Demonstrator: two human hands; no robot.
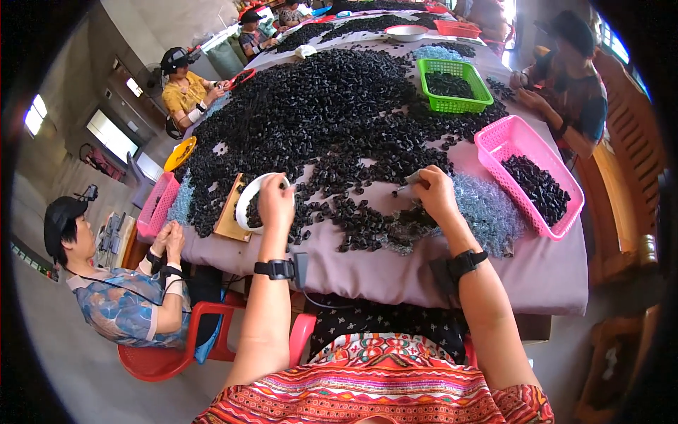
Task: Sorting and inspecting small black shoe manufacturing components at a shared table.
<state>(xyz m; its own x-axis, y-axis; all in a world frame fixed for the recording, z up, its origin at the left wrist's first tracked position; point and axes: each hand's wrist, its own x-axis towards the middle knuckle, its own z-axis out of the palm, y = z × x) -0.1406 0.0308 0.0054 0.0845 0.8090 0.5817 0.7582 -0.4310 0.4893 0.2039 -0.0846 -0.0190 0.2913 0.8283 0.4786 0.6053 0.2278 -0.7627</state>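
My left hand [277, 205] is closed over a white bowl [242, 208] near the table's front. A small black piece [284, 184] shows at its fingertips. The bowl rests at a small wooden board [230, 225]. My right hand [433, 191] is pinched closed above the table, with something small and greyish at the fingertips that I cannot make out. Between the hands lie scattered small black pieces [357, 219]. Right beside my right hand spreads a heap of small clear bluish pieces [487, 212]. A dark band circles each wrist.
A large heap of black pieces [318, 92] covers the table's middle. A pink basket [575, 206] and a green basket [459, 108] stand to the right, a smaller pink basket [165, 205] to the left. Several people sit around, one close on the left in a red chair [152, 360].
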